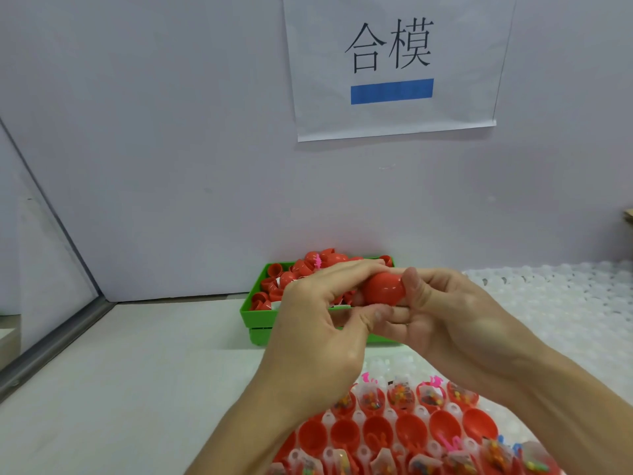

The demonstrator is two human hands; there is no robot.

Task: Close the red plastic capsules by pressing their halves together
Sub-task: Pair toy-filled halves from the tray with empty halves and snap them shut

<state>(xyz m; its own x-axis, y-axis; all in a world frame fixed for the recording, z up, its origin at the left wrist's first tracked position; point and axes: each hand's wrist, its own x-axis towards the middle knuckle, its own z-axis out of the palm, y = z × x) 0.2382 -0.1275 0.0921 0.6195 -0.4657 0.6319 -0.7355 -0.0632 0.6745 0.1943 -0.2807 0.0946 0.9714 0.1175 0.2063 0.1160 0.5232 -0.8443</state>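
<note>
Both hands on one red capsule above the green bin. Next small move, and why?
Probably squeeze the hands together until the halves seat. The red capsule is gripped between the left hand and right hand, above the green bin; a seam isn't visible, so closure is unconfirmed.

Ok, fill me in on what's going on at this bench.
A person holds one red capsule between both hands, left hand and right hand, fingers curled round it above the table. Behind it a green bin holds loose red capsule pieces. Near the person, a white tray carries open red halves, some empty, some holding small packets and toys, not yet closed.
</note>
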